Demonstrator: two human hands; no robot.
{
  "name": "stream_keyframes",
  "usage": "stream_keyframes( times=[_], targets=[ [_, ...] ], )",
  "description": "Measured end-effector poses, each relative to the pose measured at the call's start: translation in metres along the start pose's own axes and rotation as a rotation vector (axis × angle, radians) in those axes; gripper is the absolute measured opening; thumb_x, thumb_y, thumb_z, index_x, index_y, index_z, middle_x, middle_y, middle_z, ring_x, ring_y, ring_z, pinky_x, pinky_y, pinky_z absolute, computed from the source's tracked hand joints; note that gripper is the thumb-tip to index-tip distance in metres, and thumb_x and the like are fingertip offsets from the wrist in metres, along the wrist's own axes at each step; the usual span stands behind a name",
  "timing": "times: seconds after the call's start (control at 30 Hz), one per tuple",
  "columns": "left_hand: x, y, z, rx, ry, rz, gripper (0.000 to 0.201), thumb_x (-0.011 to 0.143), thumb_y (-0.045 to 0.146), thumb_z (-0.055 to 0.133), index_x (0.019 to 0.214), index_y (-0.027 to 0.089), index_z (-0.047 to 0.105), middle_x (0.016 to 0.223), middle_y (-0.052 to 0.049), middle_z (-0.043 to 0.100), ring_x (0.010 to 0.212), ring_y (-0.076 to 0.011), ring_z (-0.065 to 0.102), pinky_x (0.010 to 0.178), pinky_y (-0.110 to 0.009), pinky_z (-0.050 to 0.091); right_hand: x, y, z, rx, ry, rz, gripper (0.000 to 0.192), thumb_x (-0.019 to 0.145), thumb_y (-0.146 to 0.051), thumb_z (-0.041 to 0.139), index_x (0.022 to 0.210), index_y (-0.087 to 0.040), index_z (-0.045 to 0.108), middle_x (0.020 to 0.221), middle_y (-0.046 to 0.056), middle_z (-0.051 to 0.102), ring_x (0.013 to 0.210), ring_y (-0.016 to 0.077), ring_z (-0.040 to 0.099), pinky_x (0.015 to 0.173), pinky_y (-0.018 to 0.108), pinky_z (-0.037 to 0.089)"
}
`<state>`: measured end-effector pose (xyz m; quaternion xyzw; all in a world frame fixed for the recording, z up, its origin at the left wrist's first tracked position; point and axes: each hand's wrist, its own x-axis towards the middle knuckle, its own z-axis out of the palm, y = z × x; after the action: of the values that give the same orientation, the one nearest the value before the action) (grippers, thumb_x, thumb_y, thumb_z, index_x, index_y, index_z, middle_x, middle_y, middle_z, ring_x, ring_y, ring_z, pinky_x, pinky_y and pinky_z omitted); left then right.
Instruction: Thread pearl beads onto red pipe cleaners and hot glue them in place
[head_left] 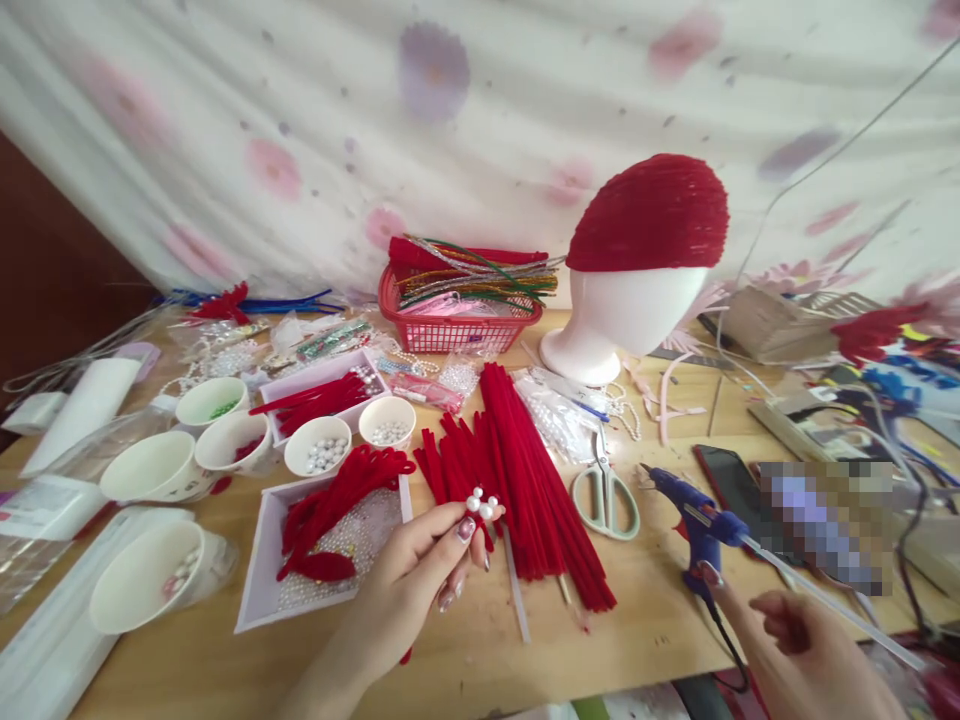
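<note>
My left hand (pixel 409 580) pinches a small cluster of white pearl beads (pixel 481 506) with a bit of red chenille stem beneath it, held above the table's middle. My right hand (pixel 806 645) is at the lower right, thumb reaching to the grip of a blue glue gun (pixel 701 515), the other fingers loosely bent and not around it. Whether the thumb touches the grip I cannot tell. A long translucent glue stick (pixel 832 600) sticks out of the gun's back. Red chenille stems (pixel 536 490) lie in a bundle beyond my left hand. Scissors (pixel 606 495) rest between bundle and gun.
A lilac tray (pixel 251 560) holds red loops and small pearls. Paper cups (pixel 154 470) with beads stand at left. Behind are a red basket (pixel 465 335) and a white mannequin head (pixel 630 305) with a red cap (pixel 656 215). A phone (pixel 731 490) lies by the gun.
</note>
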<state>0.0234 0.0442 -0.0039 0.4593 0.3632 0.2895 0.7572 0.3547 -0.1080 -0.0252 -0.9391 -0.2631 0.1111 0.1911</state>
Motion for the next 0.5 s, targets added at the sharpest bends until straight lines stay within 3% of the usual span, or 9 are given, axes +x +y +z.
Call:
stream_keyframes(
  times=[0.07, 0.13, 0.2, 0.4, 0.5],
  targets=[
    [0.000, -0.001, 0.001, 0.020, 0.023, -0.017, 0.044, 0.095, 0.056, 0.064, 0.105, 0.015, 0.078, 0.075, 0.001, 0.056, 0.059, -0.0099, 0.041, 0.057, -0.027, 0.032, 0.005, -0.011, 0.005, 0.125, 0.074, 0.000, 0.054, 0.064, -0.073, 0.072, 0.081, -0.023, 0.062, 0.086, 0.018, 0.074, 0.076, 0.0391, 0.071, 0.065, 0.048, 0.052],
    [-0.002, -0.001, 0.001, 0.048, 0.059, -0.033, 0.044, 0.094, 0.056, 0.065, 0.104, 0.015, 0.079, 0.073, 0.001, 0.056, 0.059, -0.0109, 0.042, 0.059, -0.028, 0.033, 0.010, -0.026, 0.014, 0.182, 0.125, -0.031, 0.064, 0.064, -0.075, 0.067, 0.093, -0.018, 0.065, 0.105, 0.026, 0.074, 0.094, 0.0448, 0.071, 0.078, 0.053, 0.054],
    [-0.003, -0.002, 0.000, 0.059, 0.092, -0.042, 0.046, 0.091, 0.059, 0.069, 0.104, 0.016, 0.080, 0.071, 0.001, 0.056, 0.060, -0.0119, 0.043, 0.059, -0.028, 0.034, 0.016, -0.036, 0.024, 0.199, 0.156, -0.062, 0.069, 0.061, -0.074, 0.067, 0.098, -0.014, 0.068, 0.110, 0.030, 0.073, 0.104, 0.0501, 0.068, 0.087, 0.059, 0.050],
    [-0.003, -0.005, -0.001, 0.028, 0.122, -0.065, 0.055, 0.079, 0.069, 0.076, 0.099, 0.018, 0.082, 0.072, 0.000, 0.058, 0.060, -0.0118, 0.045, 0.060, -0.029, 0.036, 0.022, -0.041, 0.039, 0.308, 0.123, -0.182, 0.044, 0.082, -0.057, 0.060, 0.098, -0.019, 0.077, 0.094, 0.016, 0.081, 0.094, 0.0408, 0.073, 0.081, 0.046, 0.053],
    [-0.002, -0.006, 0.003, 0.033, 0.107, -0.056, 0.057, 0.077, 0.070, 0.077, 0.100, 0.018, 0.082, 0.071, 0.001, 0.057, 0.060, -0.0119, 0.045, 0.060, -0.028, 0.036, 0.022, -0.043, 0.042, 0.347, 0.150, -0.159, 0.040, 0.084, -0.054, 0.061, 0.095, -0.019, 0.079, 0.090, 0.015, 0.082, 0.094, 0.0426, 0.074, 0.076, 0.045, 0.053]
  ],
)
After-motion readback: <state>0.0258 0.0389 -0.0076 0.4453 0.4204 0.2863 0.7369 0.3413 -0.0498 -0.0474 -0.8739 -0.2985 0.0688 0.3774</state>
